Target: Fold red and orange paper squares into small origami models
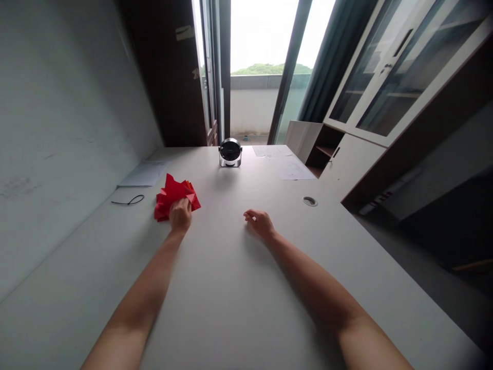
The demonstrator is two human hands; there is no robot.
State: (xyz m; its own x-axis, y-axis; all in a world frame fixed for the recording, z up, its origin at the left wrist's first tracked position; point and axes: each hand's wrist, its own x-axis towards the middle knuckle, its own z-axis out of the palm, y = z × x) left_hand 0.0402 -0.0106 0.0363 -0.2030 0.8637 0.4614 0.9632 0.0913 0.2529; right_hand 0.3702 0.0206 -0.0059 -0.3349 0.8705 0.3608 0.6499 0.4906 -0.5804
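My left hand is closed on a crumpled bundle of red paper at the left of the white table. Sharp folds and points stick out around my fingers, and a bit of orange shows at the bundle's upper right. The fingertips are partly hidden in the folds. To the right, my right hand is just over the table with its fingers loosely curled. A small gap shows between thumb and fingers, and nothing is visible in them.
A round black device on a silver stand is at the table's far edge. A black cord loop and papers lie at left. More sheets and a cable hole are at right. A white cabinet stands beyond.
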